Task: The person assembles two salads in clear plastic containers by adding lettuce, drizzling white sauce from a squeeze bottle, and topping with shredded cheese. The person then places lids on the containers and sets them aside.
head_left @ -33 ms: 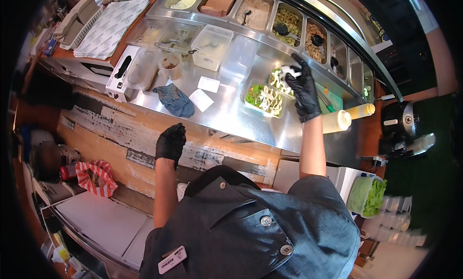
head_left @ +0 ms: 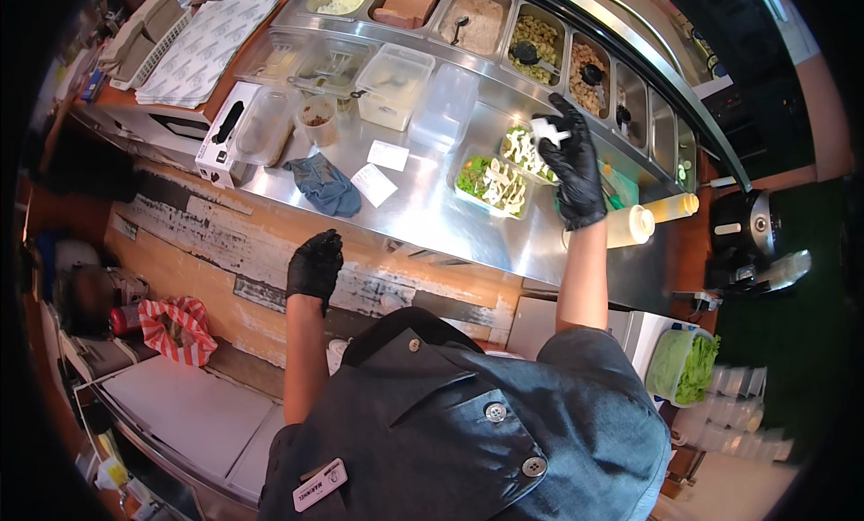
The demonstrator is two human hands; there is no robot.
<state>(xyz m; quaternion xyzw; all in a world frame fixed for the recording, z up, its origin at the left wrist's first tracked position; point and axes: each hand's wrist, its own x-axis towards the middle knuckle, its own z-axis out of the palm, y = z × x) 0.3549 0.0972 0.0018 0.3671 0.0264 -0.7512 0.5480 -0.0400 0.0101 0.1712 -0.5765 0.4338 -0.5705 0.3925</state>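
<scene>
Both my hands wear black gloves. My right hand [head_left: 576, 166] is over the steel counter, pinching a small white piece [head_left: 547, 132] whose kind I cannot make out, with one finger stretched out. Just below and left of it stand two see-through tubs of salad. The nearer salad tub [head_left: 490, 188] has green leaves, some orange bits and white slices on top; the farther salad tub [head_left: 526, 154] is partly covered by my right hand. My left hand [head_left: 315, 264] hangs in front of the counter edge with curled fingers, and nothing shows in it.
Steel food pans [head_left: 535, 49] line the back. Lidded tubs [head_left: 396, 87], a blue cloth [head_left: 324, 186] and paper slips [head_left: 373, 184] lie on the left. Squeeze bottles [head_left: 630, 226] lie at right, by a green-handled tool [head_left: 615, 200]. A lettuce tub [head_left: 684, 363] stands lower right.
My right hand has shifted slightly down and to the right, still pinching the white piece, which shows more plainly. My left hand has barely moved.
</scene>
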